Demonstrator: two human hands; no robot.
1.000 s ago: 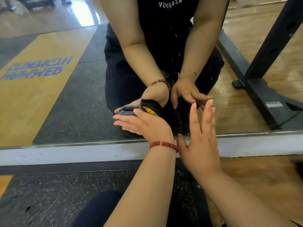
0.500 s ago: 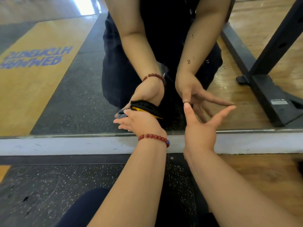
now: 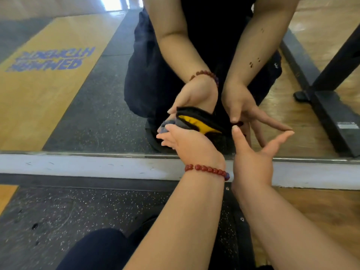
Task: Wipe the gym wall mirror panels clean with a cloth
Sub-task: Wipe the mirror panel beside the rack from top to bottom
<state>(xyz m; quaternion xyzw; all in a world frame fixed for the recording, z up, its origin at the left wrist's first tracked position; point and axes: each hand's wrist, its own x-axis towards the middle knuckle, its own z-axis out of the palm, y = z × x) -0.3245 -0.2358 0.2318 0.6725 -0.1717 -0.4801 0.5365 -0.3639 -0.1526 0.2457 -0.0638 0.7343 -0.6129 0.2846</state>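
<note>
The wall mirror [image 3: 83, 117] stands right in front of me, and its lower edge meets a white baseboard [image 3: 97, 166]. My left hand [image 3: 191, 145], with a red bead bracelet on the wrist, grips a bunched black, yellow and grey cloth [image 3: 196, 121] and holds it against the glass low on the panel. Just to the right, my right hand [image 3: 253, 162] is spread, its thumb tip and a fingertip touching the mirror. It holds nothing. Small dark spots show on the glass at upper right.
I am low on a speckled black rubber floor [image 3: 58, 211], with wood flooring [image 3: 321, 211] to the right. My dark trouser knee [image 3: 97, 250] is at the bottom. The mirror reflects a black rack foot [image 3: 335, 114] and a yellow floor panel [image 3: 39, 94].
My right hand has gone from fingers together and upright to spread wide against the glass. My left hand with the cloth has shifted slightly left and down on the mirror.
</note>
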